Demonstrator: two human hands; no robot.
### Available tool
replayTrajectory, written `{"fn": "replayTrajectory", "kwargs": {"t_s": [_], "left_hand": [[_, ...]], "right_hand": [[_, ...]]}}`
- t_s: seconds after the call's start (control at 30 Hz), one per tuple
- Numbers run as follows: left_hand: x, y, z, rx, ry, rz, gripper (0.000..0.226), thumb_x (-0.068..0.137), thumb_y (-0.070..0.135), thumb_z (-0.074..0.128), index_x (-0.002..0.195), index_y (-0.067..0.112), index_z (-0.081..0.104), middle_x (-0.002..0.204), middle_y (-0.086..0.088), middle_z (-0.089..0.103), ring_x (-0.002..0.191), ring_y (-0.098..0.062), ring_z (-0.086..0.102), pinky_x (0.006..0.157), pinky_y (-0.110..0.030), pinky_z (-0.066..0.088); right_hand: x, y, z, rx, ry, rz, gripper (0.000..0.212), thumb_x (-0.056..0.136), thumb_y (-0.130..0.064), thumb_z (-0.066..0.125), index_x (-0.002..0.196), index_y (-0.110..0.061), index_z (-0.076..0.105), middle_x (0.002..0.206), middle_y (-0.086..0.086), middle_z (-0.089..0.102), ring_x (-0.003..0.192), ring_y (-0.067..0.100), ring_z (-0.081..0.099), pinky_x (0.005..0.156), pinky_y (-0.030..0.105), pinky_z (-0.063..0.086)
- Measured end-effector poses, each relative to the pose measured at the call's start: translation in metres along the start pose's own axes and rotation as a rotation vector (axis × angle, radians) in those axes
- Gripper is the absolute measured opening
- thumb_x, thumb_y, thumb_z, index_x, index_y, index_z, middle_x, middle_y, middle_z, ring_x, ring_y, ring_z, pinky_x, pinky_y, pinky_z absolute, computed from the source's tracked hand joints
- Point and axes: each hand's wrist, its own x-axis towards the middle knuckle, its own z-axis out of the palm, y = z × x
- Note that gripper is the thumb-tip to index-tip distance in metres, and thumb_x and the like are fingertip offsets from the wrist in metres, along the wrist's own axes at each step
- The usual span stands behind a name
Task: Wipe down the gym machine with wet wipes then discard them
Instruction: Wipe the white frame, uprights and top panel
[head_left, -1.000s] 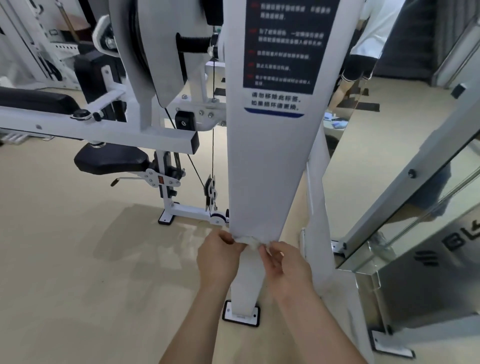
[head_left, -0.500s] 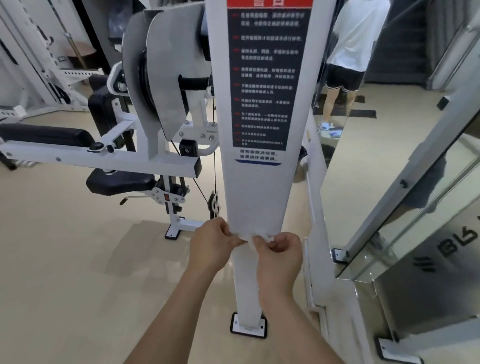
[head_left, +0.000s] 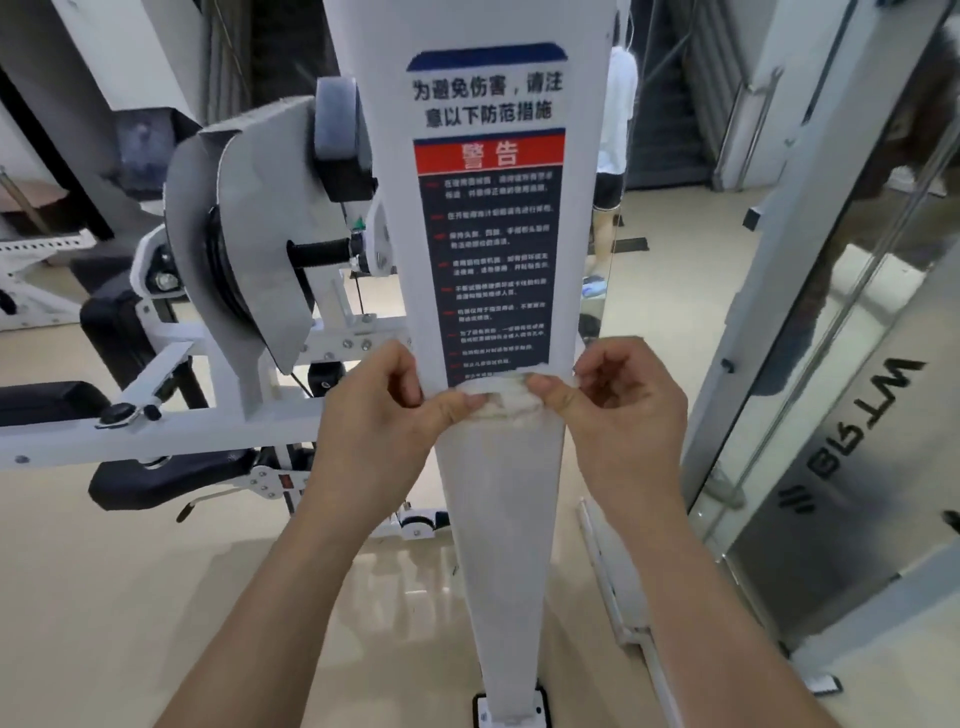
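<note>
1. Pinches bunched wet wipe under both thumbs, left hand and right hand, fingers curled at the edges of the white upright.
2. Sits at the lower edge of the warning label.
3. Recommend even thumb pressure and straight passes, going gently at the label edge to avoid lifting it.
4. Looks matte and faintly streaked below the wipe.
5. Stands on glossy beige floor, beside mirrored panel and black seat pad.

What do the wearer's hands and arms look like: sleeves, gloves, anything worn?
Left hand and right hand are ungloved, with no rings, watch or wristband visible. Both forearms are bare down to the frame edge, with no sleeve, cable or marking in view.
</note>
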Motion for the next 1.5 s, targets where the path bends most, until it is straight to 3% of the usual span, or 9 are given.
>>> {"fn": "replayTrajectory", "kwargs": {"t_s": [0.27, 0.47, 0.63, 0.83, 0.97, 1.07, 1.2, 1.4, 1.5], "left_hand": [[-0.013, 0.005, 0.014, -0.187, 0.109, -0.028, 0.051, 0.071, 0.013, 0.083, 0.065, 0.015, 0.032, 0.057, 0.007, 0.036, 0.053, -0.007, 0.035, 0.049, -0.015, 0.034], [0.018, 0.067, -0.013, -0.233, 0.199, 0.116, 0.059, 0.062, 0.052, 0.084, 0.064, 0.017, 0.036, 0.076, -0.029, 0.052, 0.067, -0.037, 0.054, 0.063, -0.053, 0.052], [0.04, 0.118, -0.029, -0.229, 0.313, 0.213, 0.056, 0.067, 0.059, 0.075, 0.062, 0.016, 0.04, 0.069, -0.019, 0.053, 0.065, -0.022, 0.053, 0.056, -0.036, 0.046], [0.073, 0.178, -0.052, -0.103, 0.534, 0.464, 0.035, 0.075, 0.03, 0.08, 0.064, 0.02, 0.048, 0.06, 0.001, 0.048, 0.057, -0.012, 0.046, 0.051, -0.021, 0.041], [0.078, 0.187, -0.055, 0.314, 0.763, 0.811, 0.021, 0.08, 0.009, 0.076, 0.078, 0.021, 0.058, 0.078, 0.006, 0.046, 0.064, -0.006, 0.04, 0.059, -0.013, 0.036], [0.075, 0.178, -0.045, 0.466, 0.66, 1.003, 0.02, 0.093, 0.016, 0.059, 0.078, 0.014, 0.071, 0.081, 0.009, 0.054, 0.074, -0.006, 0.05, 0.064, -0.017, 0.039], [0.084, 0.163, -0.052, 0.78, 0.524, 1.346, 0.027, 0.103, 0.01, 0.048, 0.112, 0.005, 0.072, 0.119, -0.01, 0.068, 0.114, -0.022, 0.062, 0.094, -0.039, 0.052], [0.132, 0.21, -0.088, 0.673, 0.385, 1.256, 0.04, 0.096, 0.015, 0.044, 0.134, 0.022, 0.053, 0.142, 0.007, 0.053, 0.142, -0.02, 0.037, 0.111, -0.05, 0.037], [0.155, 0.248, -0.101, 0.383, 0.191, 1.057, 0.05, 0.089, 0.017, 0.041, 0.131, 0.038, 0.058, 0.139, 0.023, 0.052, 0.146, -0.007, 0.023, 0.116, -0.038, 0.03]], "right_hand": [[-0.011, 0.015, -0.008, -0.054, -0.081, 0.041, 0.032, 0.074, -0.008, 0.082, 0.079, -0.023, 0.054, 0.075, -0.005, 0.054, 0.066, 0.011, 0.049, 0.062, 0.025, 0.045], [0.044, -0.049, 0.006, -0.055, -0.174, -0.255, 0.037, 0.074, -0.017, 0.083, 0.08, -0.028, 0.048, 0.081, -0.001, 0.056, 0.069, 0.012, 0.05, 0.061, 0.022, 0.048], [0.082, -0.108, 0.022, 0.021, -0.245, -0.412, 0.034, 0.075, -0.02, 0.082, 0.084, -0.023, 0.049, 0.078, -0.004, 0.054, 0.069, 0.012, 0.05, 0.063, 0.024, 0.049], [0.121, -0.159, 0.036, 0.115, -0.294, -0.567, 0.028, 0.078, -0.017, 0.08, 0.085, -0.022, 0.053, 0.076, -0.009, 0.053, 0.068, 0.009, 0.05, 0.062, 0.022, 0.048], [0.127, -0.17, 0.044, 0.101, -0.27, -0.698, 0.02, 0.083, -0.017, 0.075, 0.089, -0.023, 0.056, 0.083, -0.004, 0.053, 0.071, 0.009, 0.05, 0.063, 0.016, 0.044], [0.122, -0.161, 0.046, 0.015, -0.22, -0.839, 0.014, 0.082, -0.013, 0.069, 0.087, -0.025, 0.063, 0.089, -0.002, 0.05, 0.078, 0.008, 0.051, 0.067, 0.008, 0.042], [0.128, -0.157, 0.046, -0.153, -0.125, -1.072, 0.025, 0.083, -0.004, 0.066, 0.099, -0.021, 0.075, 0.099, 0.0, 0.046, 0.09, 0.012, 0.053, 0.079, 0.012, 0.043], [0.183, -0.222, 0.06, -0.079, -0.244, -1.061, 0.019, 0.086, -0.031, 0.058, 0.098, -0.034, 0.074, 0.116, -0.016, 0.056, 0.118, 0.013, 0.051, 0.096, 0.016, 0.04], [0.219, -0.259, 0.072, -0.029, -0.402, -0.87, 0.015, 0.088, -0.027, 0.062, 0.09, -0.035, 0.076, 0.12, -0.027, 0.06, 0.126, -0.001, 0.045, 0.104, 0.015, 0.035]]}}
